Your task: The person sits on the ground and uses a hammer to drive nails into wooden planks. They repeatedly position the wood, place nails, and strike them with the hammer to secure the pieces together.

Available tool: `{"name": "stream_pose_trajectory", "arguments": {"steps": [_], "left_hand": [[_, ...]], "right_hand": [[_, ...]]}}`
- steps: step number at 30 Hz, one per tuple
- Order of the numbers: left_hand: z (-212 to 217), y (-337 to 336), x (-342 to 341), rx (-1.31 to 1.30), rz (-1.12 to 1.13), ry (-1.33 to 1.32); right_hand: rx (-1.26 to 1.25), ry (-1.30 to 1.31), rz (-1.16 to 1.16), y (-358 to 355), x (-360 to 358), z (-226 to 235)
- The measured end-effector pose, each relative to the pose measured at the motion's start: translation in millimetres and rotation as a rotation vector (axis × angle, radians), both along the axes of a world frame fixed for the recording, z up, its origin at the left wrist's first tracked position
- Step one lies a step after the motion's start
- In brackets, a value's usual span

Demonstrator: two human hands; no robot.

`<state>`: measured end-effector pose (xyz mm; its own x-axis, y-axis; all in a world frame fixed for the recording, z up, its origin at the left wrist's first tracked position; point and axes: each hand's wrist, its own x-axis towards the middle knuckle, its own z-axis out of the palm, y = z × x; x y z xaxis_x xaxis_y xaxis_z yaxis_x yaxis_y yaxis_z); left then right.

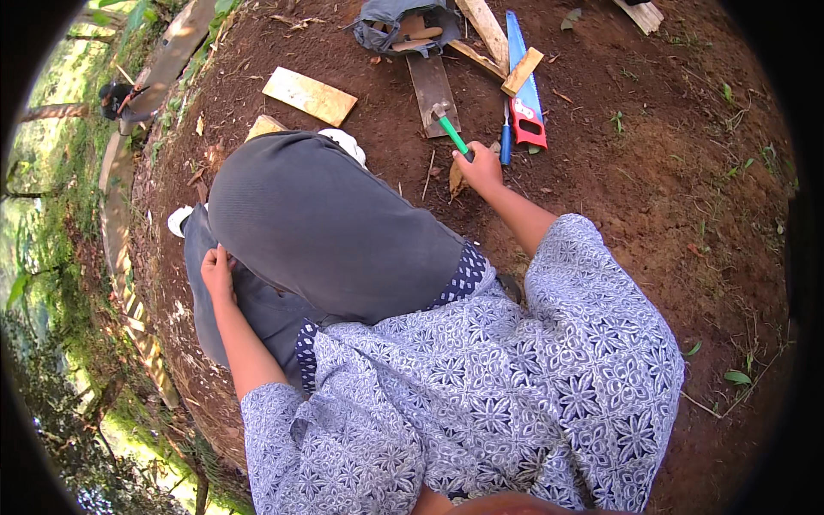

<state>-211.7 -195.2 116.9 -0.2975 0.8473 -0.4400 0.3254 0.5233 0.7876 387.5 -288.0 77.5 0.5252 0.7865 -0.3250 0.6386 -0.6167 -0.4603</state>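
My right hand is closed round the green handle of a hammer. The hammer's grey head rests at the near end of a dark wooden board. Just right of that hand lies a blue-handled chisel, beside a handsaw with a blue blade and a red handle. My left hand is at my grey trouser leg, its fingers curled together against the cloth. Whatever they may hold is too small or hidden to make out.
A dark bag with a wooden-handled tool sits on the far end of the board. Light wood pieces lie on the brown soil. Another person is far left, beyond a pale ledge.
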Motion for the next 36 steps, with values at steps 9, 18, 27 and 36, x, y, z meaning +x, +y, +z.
{"name": "stream_pose_trajectory", "arguments": {"steps": [9, 18, 27, 36], "left_hand": [[238.6, -54.4, -25.7, 0.198, -0.046, 0.288], [297.6, -97.6, -73.8, 0.304, 0.052, 0.510], [215.0, -15.9, -65.6, 0.042, -0.140, 0.453], [192.9, -45.3, -123.4, -0.141, 0.106, 0.389]], "right_hand": [[0.176, -0.056, -0.133, 27.7, 0.8, -75.9], [0.650, 0.096, -0.140, 117.8, -4.8, -32.0], [-0.112, -0.156, 0.269, 358.1, 112.8, -44.8], [-0.002, -0.460, 0.252, 410.2, 188.7, -142.9]]}}
